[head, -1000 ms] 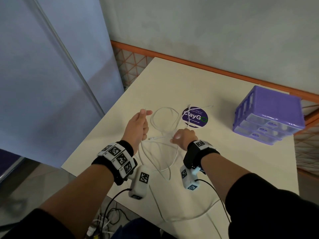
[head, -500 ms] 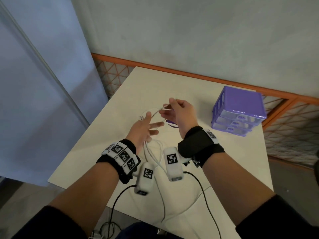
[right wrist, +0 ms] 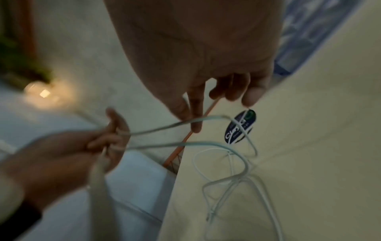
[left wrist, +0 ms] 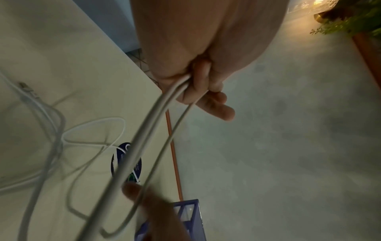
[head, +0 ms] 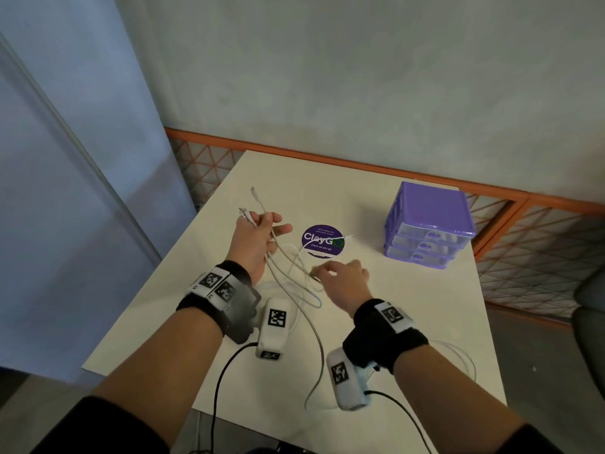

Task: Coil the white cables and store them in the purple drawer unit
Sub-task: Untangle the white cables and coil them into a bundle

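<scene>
My left hand (head: 262,234) is raised over the table and grips several strands of white cable (head: 294,276) in its curled fingers (left wrist: 198,84). Two connector ends stick up past it. The strands hang down in loops to the tabletop (right wrist: 237,179). My right hand (head: 343,276) hovers lower and to the right with its fingers relaxed. Its index finger (right wrist: 195,120) touches one hanging strand (right wrist: 164,127) and does not clearly pinch it. The purple drawer unit (head: 429,221) stands at the far right of the table with all three drawers closed.
A round purple sticker (head: 322,240) lies on the cream table (head: 393,306) between my hands and the drawers. Another white cable loop (head: 468,358) lies near the right edge. An orange mesh railing (head: 327,162) runs behind the table and a dark chair (head: 589,306) stands at the right.
My left hand has risen and closed around the cable ends. My right hand has left them and dropped down and to the right, to a lower strand.
</scene>
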`<state>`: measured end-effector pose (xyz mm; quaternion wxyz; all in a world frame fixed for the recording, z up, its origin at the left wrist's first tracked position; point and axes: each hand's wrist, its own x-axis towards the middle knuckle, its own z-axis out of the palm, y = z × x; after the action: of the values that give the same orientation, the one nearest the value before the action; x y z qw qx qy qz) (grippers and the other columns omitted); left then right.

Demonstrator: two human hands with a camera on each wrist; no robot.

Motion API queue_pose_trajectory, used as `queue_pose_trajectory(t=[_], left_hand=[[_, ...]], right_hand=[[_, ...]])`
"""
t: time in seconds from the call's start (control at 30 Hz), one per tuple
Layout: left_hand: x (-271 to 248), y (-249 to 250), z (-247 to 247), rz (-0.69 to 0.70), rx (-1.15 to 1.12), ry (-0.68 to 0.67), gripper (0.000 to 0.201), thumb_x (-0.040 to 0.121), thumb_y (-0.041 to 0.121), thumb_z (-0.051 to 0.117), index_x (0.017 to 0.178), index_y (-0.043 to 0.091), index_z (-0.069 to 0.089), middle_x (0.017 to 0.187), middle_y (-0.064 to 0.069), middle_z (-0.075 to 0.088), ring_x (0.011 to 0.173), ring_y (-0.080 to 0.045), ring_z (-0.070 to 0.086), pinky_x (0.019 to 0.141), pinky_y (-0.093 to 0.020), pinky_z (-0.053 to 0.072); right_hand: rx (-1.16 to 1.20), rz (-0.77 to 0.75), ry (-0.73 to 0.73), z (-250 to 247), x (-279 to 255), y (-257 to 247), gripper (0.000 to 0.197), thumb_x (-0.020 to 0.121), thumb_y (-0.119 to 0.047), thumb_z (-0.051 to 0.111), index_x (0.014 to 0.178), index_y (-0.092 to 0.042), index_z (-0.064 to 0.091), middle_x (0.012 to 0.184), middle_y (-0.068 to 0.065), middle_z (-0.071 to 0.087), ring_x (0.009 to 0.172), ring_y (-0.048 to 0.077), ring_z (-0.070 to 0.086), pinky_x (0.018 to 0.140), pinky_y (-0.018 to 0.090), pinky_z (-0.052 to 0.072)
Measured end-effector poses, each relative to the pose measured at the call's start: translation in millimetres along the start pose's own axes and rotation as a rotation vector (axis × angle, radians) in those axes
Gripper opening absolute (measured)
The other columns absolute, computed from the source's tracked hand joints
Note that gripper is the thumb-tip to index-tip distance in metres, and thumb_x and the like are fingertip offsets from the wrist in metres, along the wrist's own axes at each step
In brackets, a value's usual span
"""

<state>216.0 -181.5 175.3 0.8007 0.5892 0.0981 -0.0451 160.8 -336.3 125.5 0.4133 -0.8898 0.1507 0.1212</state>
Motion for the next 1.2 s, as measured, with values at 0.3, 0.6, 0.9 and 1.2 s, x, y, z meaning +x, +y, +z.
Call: queue_pose_trajectory(t=[0.3, 0.6, 0.9, 1.2], left_hand=[[-5, 2, 10, -0.001, -0.006, -0.118, 0.031, 0.103, 0.021, 0.034, 0.086, 0.006, 0.056, 0.074, -0.004, 0.057, 0.047, -0.005, 0.048, 0.037, -0.016, 0.033], [4, 0, 7, -0.033, -0.030, -0.226, 0.034, 0.102, 0.036, 0.031, 0.129, 0.021, 0.046, 0.104, 0.010, 0.074, 0.083, -0.008, 0.069, 0.075, -0.027, 0.044], [1, -5, 16, -0.096, -0.132, -0.251, 0.042, 0.097, 0.043, 0.040, 0.119, 0.015, 0.062, 0.069, 0.004, 0.066, 0.054, -0.006, 0.054, 0.066, -0.027, 0.057], [14, 12, 7, -0.109, -0.351, -0.154, 0.026, 0.100, 0.033, 0.039, 0.099, 0.015, 0.057, 0.055, 0.006, 0.039, 0.042, -0.004, 0.027, 0.040, -0.016, 0.025]], right_hand=[[0.310, -0.360, -0.022, 5, -15, -38, 0.021, 0.098, -0.029, 0.047, 0.101, -0.013, 0.060, 0.071, -0.002, 0.056, 0.067, 0.016, 0.050, 0.075, 0.040, 0.048], [0.367, -0.328, -0.059, 11, -8, -26, 0.017, 0.097, -0.028, 0.044, 0.091, -0.021, 0.059, 0.074, -0.009, 0.065, 0.062, -0.002, 0.055, 0.069, 0.025, 0.045], [0.382, -0.379, -0.012, 9, -13, -15, 0.016, 0.098, -0.031, 0.048, 0.097, -0.026, 0.063, 0.063, -0.014, 0.051, 0.058, -0.002, 0.046, 0.064, 0.015, 0.037], [0.474, -0.297, -0.272, 7, -25, -27, 0.036, 0.095, -0.044, 0.051, 0.075, -0.014, 0.054, 0.056, 0.000, 0.055, 0.046, 0.013, 0.055, 0.055, 0.027, 0.048]])
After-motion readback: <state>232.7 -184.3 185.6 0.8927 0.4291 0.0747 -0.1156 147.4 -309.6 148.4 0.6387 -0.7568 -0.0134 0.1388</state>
